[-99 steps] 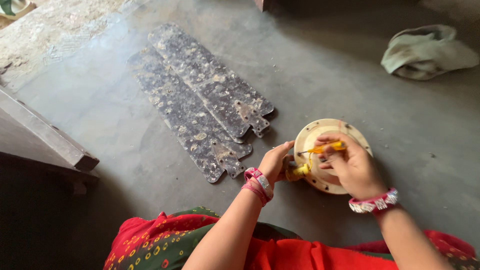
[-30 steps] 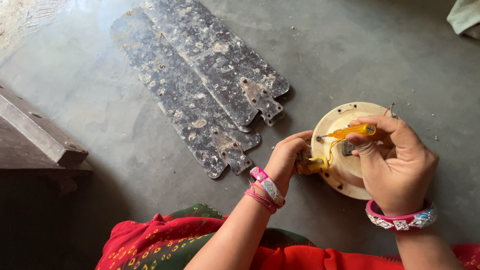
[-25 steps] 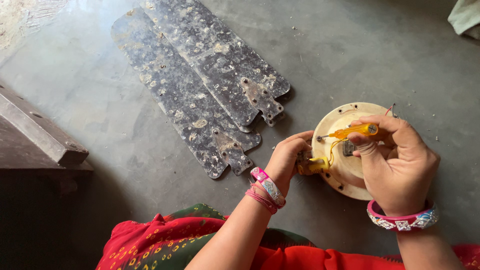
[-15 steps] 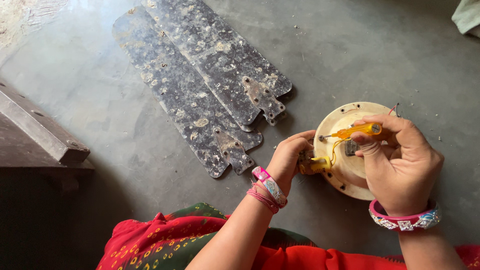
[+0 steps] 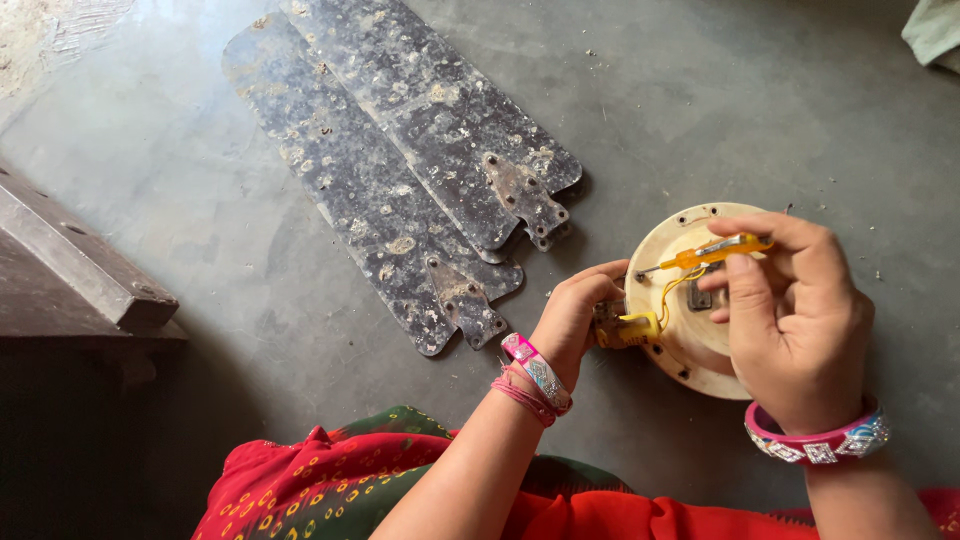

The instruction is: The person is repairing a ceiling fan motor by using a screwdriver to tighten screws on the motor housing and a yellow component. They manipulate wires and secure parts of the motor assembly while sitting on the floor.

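The right hand point(image 5: 795, 320) clamps its grip around an orange-handled screwdriver point(image 5: 705, 255) over the cream round fan motor housing point(image 5: 690, 345) on the concrete floor point(image 5: 250, 270). The left hand point(image 5: 575, 320) grips the housing's left edge, beside the dirty fan blades point(image 5: 400, 160).

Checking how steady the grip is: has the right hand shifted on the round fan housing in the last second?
No. The right hand keeps its place over the housing.

Round cream metal motor housing point(image 5: 700, 345) lies flat on grey floor, yellow wires and small yellow part at left edge. Slim yellow-handled screwdriver point(image 5: 712, 251) lies near-level across its top, tip pointing left.
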